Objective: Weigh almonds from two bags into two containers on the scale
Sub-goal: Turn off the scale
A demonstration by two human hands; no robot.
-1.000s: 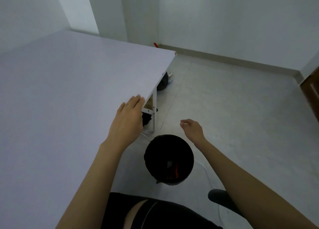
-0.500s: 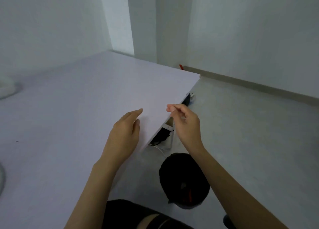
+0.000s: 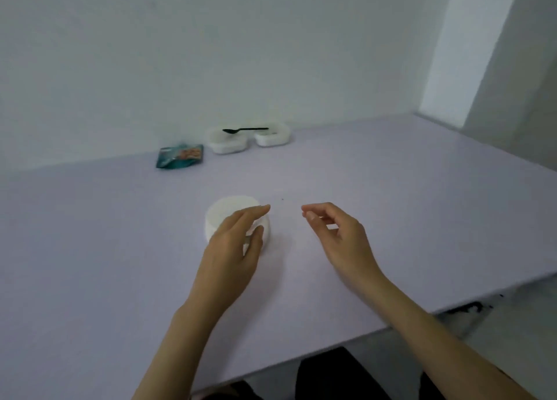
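On the table (image 3: 105, 249), left hand (image 3: 232, 249) lies over the scale (image 3: 229, 208), fingers straight; right hand (image 3: 337, 233), to its right, loosely curled, empty.

The bench (image 3: 391, 224) looks smooth and matt, like laminate. The scale (image 3: 230, 214) is matt white plastic, as are the left container (image 3: 228, 144) and right container (image 3: 272, 138). The bag (image 3: 180, 157) is glossy film; the spoon (image 3: 244, 130) dark plastic.

Table (image 3: 120, 249): the scale (image 3: 230, 214) stands centre, near me. My left hand (image 3: 235, 249) is over its near right edge; my right hand (image 3: 334, 233) is to its right, apart. At the far wall, the bag (image 3: 180, 157) lies left of the left container (image 3: 226, 146) and the right container (image 3: 272, 138), which stand side by side. The spoon (image 3: 245, 130) rests across both.
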